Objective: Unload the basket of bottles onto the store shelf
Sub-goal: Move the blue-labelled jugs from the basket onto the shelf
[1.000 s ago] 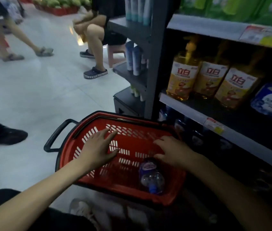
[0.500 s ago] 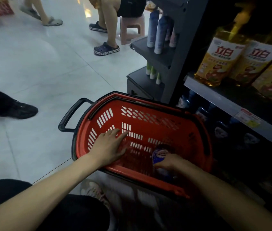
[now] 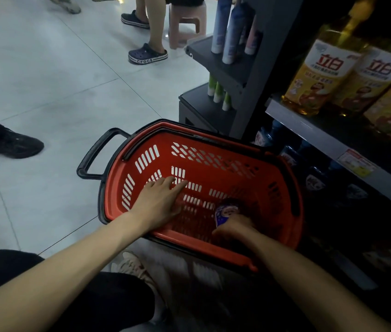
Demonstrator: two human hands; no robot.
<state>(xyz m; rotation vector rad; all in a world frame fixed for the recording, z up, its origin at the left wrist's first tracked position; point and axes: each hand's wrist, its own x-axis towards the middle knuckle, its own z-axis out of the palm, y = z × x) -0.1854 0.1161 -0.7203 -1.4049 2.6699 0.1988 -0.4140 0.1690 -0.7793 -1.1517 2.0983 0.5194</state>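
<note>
The right hand (image 3: 234, 227) is down inside the red slotted plastic basket with black handles (image 3: 213, 149), near its right end and close to the near rim, with its fingers curled around the clear plastic bottle with a blue-and-white label (image 3: 225, 212). How firmly they close is hard to tell, since the hand hides most of the bottle. It looks like the only 1 left in the basket. The left hand (image 3: 159, 202) lies flat and spread on the basket floor toward the left end, holding nothing, seemingly steadying the basket.

The main risk is a slip: a smooth, round bottle gripped from above may roll out of the curled fingers on lifting. The dark bottom shelf with similar bottles (image 3: 314, 183) sits just beside the basket's right edge, under the grey shelf edge with a price tag (image 3: 328, 140), so a hurried swing could knock the bottle against that edge or topple the ones already standing there.
</note>
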